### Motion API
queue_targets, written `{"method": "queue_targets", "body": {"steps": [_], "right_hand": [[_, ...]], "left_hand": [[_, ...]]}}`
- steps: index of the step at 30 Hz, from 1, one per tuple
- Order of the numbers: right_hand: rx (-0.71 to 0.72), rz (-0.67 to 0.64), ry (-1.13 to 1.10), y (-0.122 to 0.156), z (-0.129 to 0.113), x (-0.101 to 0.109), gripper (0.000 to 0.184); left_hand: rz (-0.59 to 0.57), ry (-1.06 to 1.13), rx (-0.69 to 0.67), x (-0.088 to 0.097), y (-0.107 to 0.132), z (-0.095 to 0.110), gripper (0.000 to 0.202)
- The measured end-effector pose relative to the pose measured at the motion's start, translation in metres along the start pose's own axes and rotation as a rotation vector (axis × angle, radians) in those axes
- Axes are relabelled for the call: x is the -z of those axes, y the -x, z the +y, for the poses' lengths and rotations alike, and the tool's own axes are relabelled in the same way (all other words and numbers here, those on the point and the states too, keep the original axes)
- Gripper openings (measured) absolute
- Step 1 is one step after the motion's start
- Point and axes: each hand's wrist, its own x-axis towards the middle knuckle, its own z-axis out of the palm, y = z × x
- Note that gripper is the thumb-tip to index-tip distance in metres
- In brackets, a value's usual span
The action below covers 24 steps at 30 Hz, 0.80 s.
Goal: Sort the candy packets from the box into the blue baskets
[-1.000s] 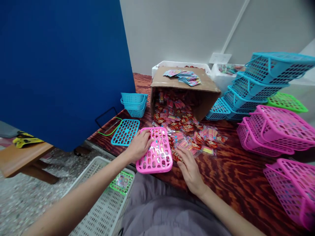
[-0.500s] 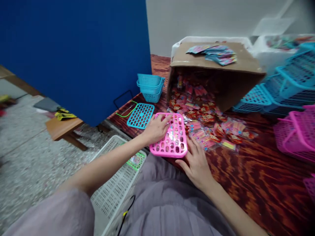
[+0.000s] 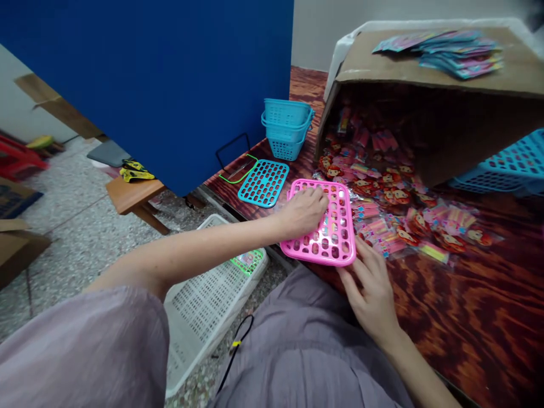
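Note:
A pink plastic panel full of holes [image 3: 340, 249], with rounded corners, overhangs the front edge of the table. My left hand [image 3: 304, 212] lies on top of it with bent fingers bunched together; what is under the fingertips is hidden. Shiny clear film [image 3: 323, 224] glints on the panel beside that hand. At the panel's lower right edge my right hand [image 3: 369, 283] grips it, thumb at the near side and some fingers hidden behind the rim. Just beyond lies a blue panel with holes [image 3: 264, 182], flat on the table.
Small bagged toys [image 3: 395, 195] spill from a cardboard box [image 3: 361, 62] with flat packets [image 3: 459, 51] on top. Blue baskets [image 3: 287, 127] stand nested beside a blue board [image 3: 170, 85]. A white crate [image 3: 204, 300] sits below left, near a wooden stool [image 3: 134, 192].
The camera view has turned, so the scene sits further right and lower left shows more floor. My left hand has slid toward the panel's middle, fingers more curled; the right keeps the edge.

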Motion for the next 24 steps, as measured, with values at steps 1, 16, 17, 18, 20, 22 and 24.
{"method": "queue_targets", "body": {"steps": [1,16,17,18,20,22,24], "right_hand": [[-0.012,0.024,-0.025,0.004,-0.001,0.001,0.039],[0.304,0.019,0.222,-0.003,0.014,-0.013,0.061],[0.327,0.056,0.232,-0.003,0.018,-0.016,0.061],[0.341,0.076,0.239,-0.003,0.022,-0.017,0.059],[0.348,0.063,0.252,-0.004,0.026,-0.016,0.055],[0.358,0.020,0.266,-0.007,0.028,-0.010,0.051],[0.378,-0.012,0.273,-0.009,0.028,-0.005,0.048]], "left_hand": [[0.001,0.011,0.013,-0.001,0.001,0.000,0.033],[0.085,0.092,0.035,0.001,0.007,0.001,0.031],[0.091,0.131,-0.027,0.005,0.011,0.003,0.031],[0.088,0.181,-0.098,0.009,0.016,0.005,0.031],[0.048,0.298,-0.238,0.019,0.031,0.011,0.034],[-0.032,0.355,-0.251,0.026,0.049,0.018,0.061],[-0.092,0.335,-0.259,0.025,0.065,0.022,0.081]]}}
